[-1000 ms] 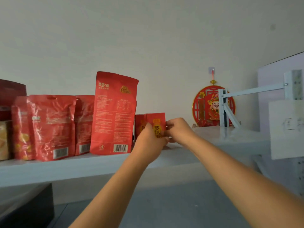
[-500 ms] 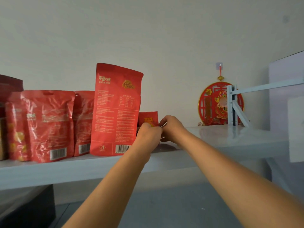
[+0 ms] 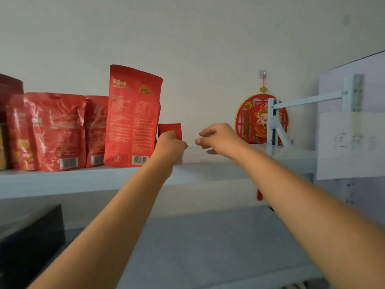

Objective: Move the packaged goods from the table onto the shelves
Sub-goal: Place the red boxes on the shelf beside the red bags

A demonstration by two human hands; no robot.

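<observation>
The small red packet stands upright on the shelf, long axis vertical, just beside the right edge of the tall red pouch. The left hand is the nearer one. It sits directly in front of the packet's lower half, knuckles toward the camera, fingers curled against it; whether they pinch it or only touch it cannot be told. The right hand hangs apart to the packet's right, fingers loosely curled around nothing. Any last nudge would fall to the left hand, I judge. Further left stand more red pouches; a round red ornament hangs on the wall to the right
</observation>
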